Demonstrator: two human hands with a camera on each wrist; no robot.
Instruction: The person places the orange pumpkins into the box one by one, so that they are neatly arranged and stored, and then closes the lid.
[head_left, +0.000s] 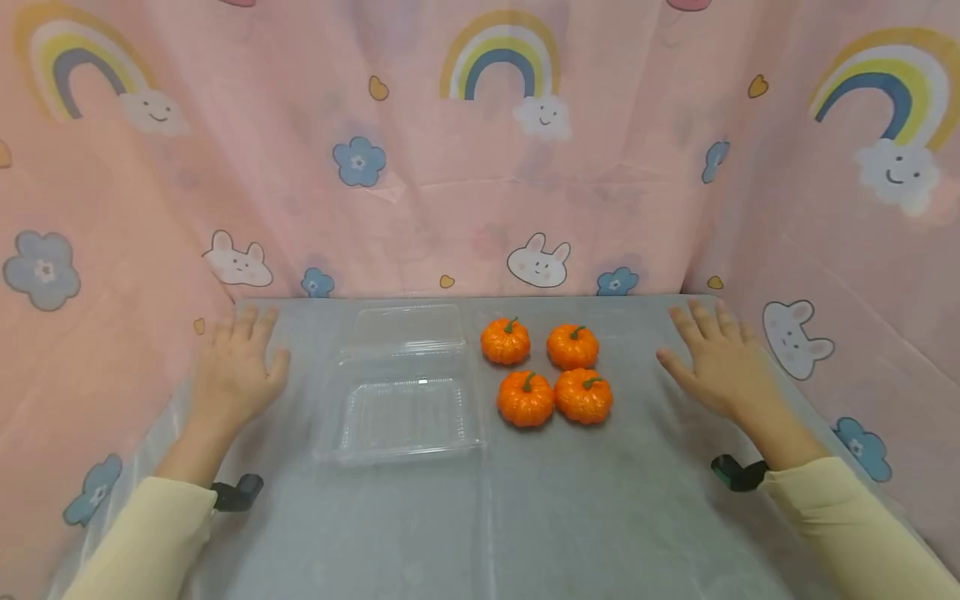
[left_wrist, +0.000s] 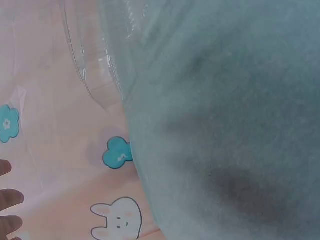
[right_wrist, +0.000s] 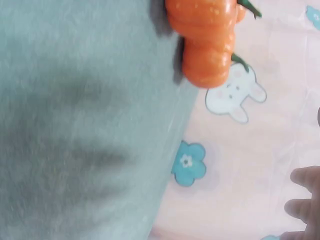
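In the head view my left hand [head_left: 238,367] is at the table's left side, fingers spread and holding nothing. My right hand [head_left: 716,358] is spread out the same way at the right side, also holding nothing. A clear plastic container [head_left: 405,454] with its lid [head_left: 408,329] folded back lies left of the middle, nearest to my left hand. Several small orange pumpkins with green stems, one of them a front pumpkin [head_left: 525,400], sit to the right of the container. In the right wrist view, some of the pumpkins [right_wrist: 207,62] show at the top, apart from the fingertips [right_wrist: 302,210].
A grey table [head_left: 600,517] under a clear, creased cover spans the work area. Pink curtains [head_left: 450,200] printed with rainbows, rabbits and flowers hang behind it and on both sides. A dark wrist device [head_left: 238,493] sits at each cuff.
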